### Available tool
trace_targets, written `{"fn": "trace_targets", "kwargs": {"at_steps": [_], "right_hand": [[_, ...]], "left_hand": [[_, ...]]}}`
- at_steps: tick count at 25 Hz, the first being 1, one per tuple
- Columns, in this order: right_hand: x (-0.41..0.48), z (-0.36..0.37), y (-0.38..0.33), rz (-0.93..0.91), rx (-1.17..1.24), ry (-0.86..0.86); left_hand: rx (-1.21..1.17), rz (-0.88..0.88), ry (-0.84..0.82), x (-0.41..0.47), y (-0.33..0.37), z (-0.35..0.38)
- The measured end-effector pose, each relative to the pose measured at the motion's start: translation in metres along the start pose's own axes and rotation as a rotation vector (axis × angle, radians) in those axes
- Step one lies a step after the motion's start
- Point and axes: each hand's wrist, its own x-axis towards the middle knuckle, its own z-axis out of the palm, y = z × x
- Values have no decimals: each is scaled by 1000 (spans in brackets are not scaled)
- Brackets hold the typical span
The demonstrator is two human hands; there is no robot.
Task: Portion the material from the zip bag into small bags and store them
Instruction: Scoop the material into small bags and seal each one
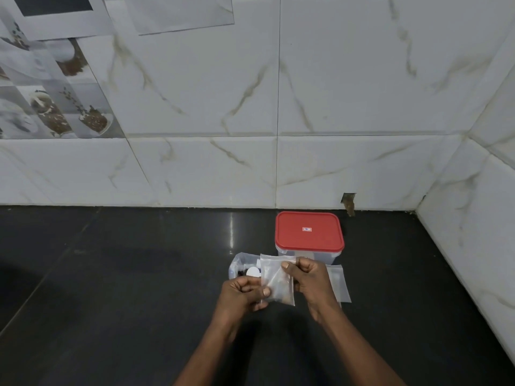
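Observation:
A small clear bag [276, 277] with a little brown material at its bottom is held upright above the dark counter. My left hand [245, 293] pinches its lower left edge. My right hand [309, 277] pinches its upper right side near the opening. Behind my left hand lies the larger zip bag [241, 264], showing dark pieces and a white round thing inside. Empty small bags [338, 282] lie flat on the counter to the right, partly hidden by my right hand.
A clear plastic box with a shut red lid [308, 231] stands just behind the bags, near the marble-tiled back wall [278, 107]. A side wall [473, 246] closes the counter [125, 274] on the right.

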Motion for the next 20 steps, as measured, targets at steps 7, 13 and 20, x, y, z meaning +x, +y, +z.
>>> {"fn": "trace_targets", "kwargs": {"at_steps": [7, 13, 20], "right_hand": [[-11, 2, -8, 26, -81, -68], [-17, 5, -13, 34, -148, -28], [-17, 7, -11, 104, -246, -16]], "left_hand": [[11, 82, 100, 9, 19, 13], [27, -11, 32, 3, 13, 18], [87, -22, 52, 2, 14, 19]]}}
